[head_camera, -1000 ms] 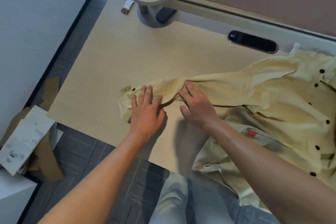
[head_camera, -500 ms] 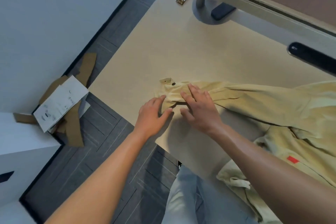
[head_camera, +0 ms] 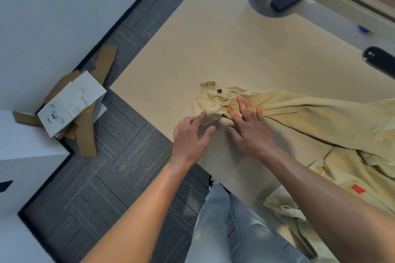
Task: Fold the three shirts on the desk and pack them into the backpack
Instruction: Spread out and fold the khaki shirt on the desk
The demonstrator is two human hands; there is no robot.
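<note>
Both hands are down on the sleeve end of the pale yellow shirt [head_camera: 310, 117], which sprawls across the right side of the beige worktop [head_camera: 213, 49] with its hem spilling over the near edge. The right hand [head_camera: 249, 130] lies flat, fingers straight and spread, pressing the sleeve just behind the buttoned cuff [head_camera: 210, 96], while the left hand [head_camera: 190, 136] sits beside it, fingers relaxed and loosely extended, the tips touching the cuff's near corner. Cardboard and paper [head_camera: 70, 104] lie on the dark floor at left.
</note>
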